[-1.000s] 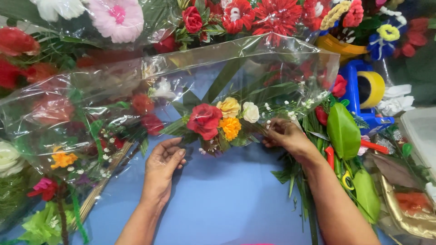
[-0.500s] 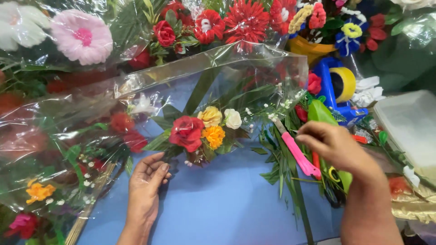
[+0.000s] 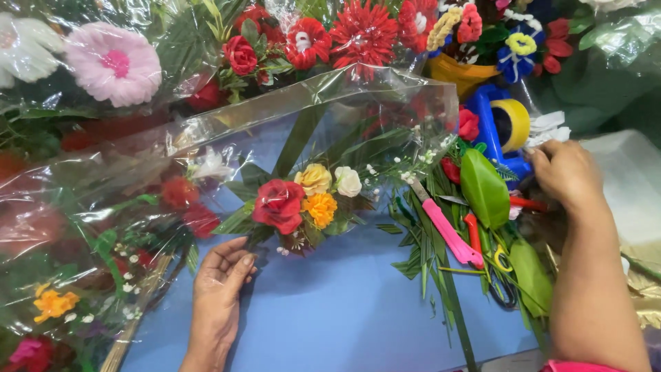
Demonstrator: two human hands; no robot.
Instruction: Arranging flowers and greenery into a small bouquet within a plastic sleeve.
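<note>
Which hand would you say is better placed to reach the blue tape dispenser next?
Right: the right hand is already beside the blue tape dispenser, while the left hand rests by the bouquet.

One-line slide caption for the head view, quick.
Left hand rests beside a small bouquet on the blue table; right hand reaches toward the blue tape dispenser.

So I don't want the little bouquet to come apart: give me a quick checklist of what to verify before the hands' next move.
1. Left hand steadying the small bouquet at its base: ok.
2. Bouquet lying within the clear cellophane: ok.
3. Right hand free of tools: cannot tell, fingers hidden.
4. Tape dispenser within reach of right hand: ok.
5. Pink cutter lying clear of both hands: ok.
6. Blue table bare in front of the bouquet: ok.
</note>
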